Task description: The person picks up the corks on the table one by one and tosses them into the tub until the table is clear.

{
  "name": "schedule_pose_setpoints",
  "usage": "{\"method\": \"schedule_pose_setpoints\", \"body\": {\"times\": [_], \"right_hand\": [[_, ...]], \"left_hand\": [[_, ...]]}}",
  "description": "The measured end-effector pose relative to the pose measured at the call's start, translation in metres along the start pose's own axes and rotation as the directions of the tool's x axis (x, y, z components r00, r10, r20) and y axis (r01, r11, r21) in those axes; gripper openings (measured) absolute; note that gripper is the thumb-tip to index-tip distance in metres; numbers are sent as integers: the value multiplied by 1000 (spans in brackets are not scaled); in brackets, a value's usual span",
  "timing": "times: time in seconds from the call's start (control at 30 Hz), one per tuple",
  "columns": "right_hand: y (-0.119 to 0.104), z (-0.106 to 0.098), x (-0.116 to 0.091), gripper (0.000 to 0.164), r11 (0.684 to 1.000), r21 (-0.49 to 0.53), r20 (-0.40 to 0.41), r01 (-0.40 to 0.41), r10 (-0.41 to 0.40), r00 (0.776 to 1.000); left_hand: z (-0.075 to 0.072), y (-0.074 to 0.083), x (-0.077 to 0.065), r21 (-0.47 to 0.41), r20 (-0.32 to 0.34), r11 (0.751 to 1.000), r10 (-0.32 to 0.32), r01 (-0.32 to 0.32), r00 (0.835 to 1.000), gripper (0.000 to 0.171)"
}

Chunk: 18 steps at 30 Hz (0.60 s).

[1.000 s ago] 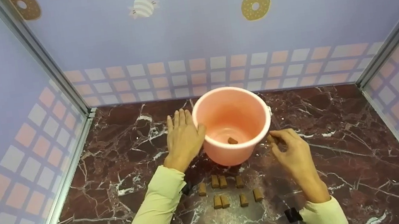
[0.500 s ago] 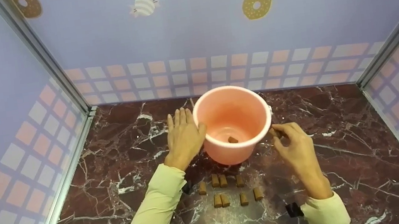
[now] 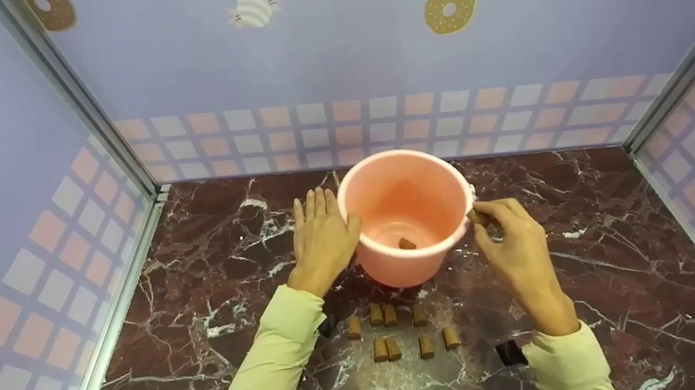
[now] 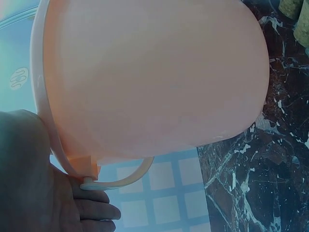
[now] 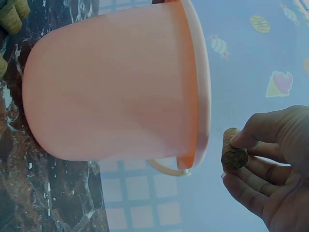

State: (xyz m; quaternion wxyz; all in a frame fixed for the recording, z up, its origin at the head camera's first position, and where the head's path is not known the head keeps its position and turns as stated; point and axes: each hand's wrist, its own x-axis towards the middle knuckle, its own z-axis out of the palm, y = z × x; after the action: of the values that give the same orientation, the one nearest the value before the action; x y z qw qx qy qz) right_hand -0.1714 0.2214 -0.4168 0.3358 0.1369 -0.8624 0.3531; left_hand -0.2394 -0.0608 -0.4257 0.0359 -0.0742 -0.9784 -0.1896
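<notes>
A pink bucket (image 3: 402,269) stands upright on the dark marbled tabletop, and one cork (image 3: 407,244) lies on its floor. My left hand (image 3: 325,242) rests against the left of the rim, fingers straight and thumb at the edge; the left wrist view shows these fingers (image 4: 99,210) beside the handle's pivot. Between thumb and fingers my right hand (image 3: 520,252) pinches another cork (image 5: 234,152). That hand is just outside the right of the rim, about level with it in the right wrist view. Several corks (image 3: 376,314) stand in two loose rows in front of the bucket.
A purple back wall (image 3: 354,51) with checked squares rises close behind the bucket. Side panels (image 3: 11,269) enclose the marbled table (image 3: 206,351) at left and right. The bucket's pale handle (image 4: 130,179) hangs on its far side. A black patch (image 3: 511,353) lies by the right sleeve.
My right hand has risen and moved slightly away from me with its cork, coming up to the bucket's rim. The left hand, bucket and standing corks keep their places.
</notes>
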Motion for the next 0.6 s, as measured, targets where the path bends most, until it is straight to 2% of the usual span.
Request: {"method": "schedule_pose_setpoints", "body": {"times": [0.6], "right_hand": [[-11,14,13,31,997,13,28,76,-76,997]], "left_hand": [[1,-1,2,21,-12,1000,0,0,1000,74]]}}
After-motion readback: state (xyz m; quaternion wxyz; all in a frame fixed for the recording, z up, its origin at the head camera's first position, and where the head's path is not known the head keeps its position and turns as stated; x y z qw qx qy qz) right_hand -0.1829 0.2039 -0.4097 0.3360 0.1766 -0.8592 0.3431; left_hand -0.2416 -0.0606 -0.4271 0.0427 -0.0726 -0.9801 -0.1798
